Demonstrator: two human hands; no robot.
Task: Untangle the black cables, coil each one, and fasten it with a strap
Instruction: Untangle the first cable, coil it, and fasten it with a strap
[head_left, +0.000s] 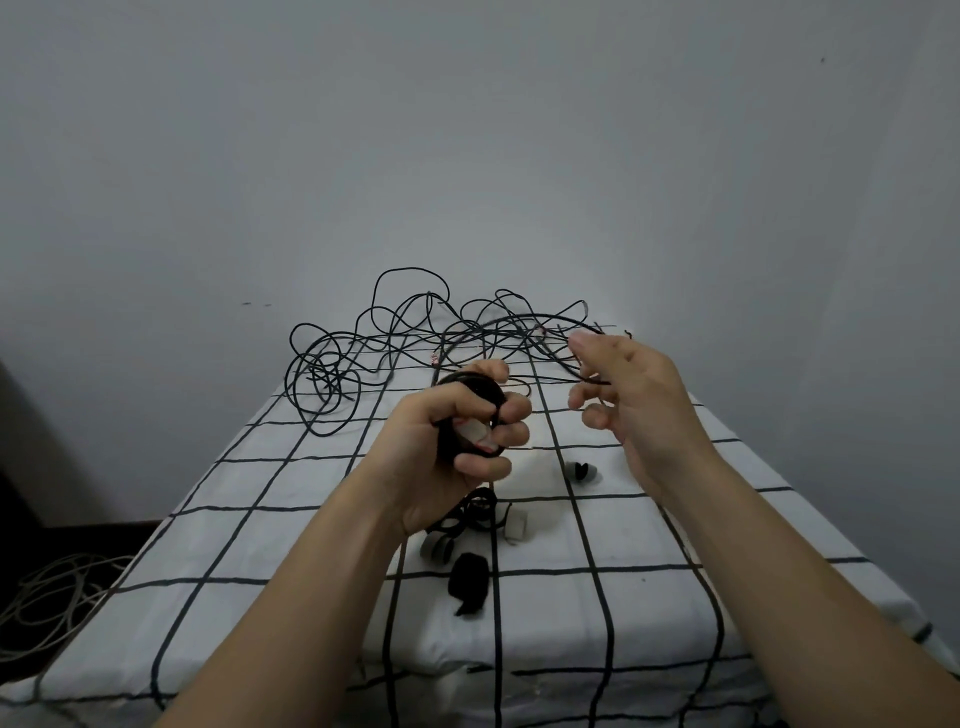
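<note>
One coil (480, 389) is well under way here, gripped in the left hand (447, 452), fingers wrapped tight round the black loops. From that coil the free strand (519, 318) arcs up and away to the right, straight to the right hand (639, 410), which hovers level with the coil and just to its right. Its fingers (597, 415) are loosely curled with the strand passing among them; whether they actually pinch it, I cannot tell.

That is the relation that counts: the loose length runs rightward and away from the coil, so the right hand looks the one to feed the next loop across.

Beyond the coil lies the tangle (415, 338), a sprawl of black cable on the far end of the checked sheet (779, 519), and the strand leads back into it, so snags look likely.

Nearer than the coil, under the left wrist, sit a small dark bundle (475, 506), pale rolled straps (517, 525) and a black strap (469, 577), all in easy reach. Far left of the coil, down on the floor, pale cables (52, 592) lie in a heap.
</note>
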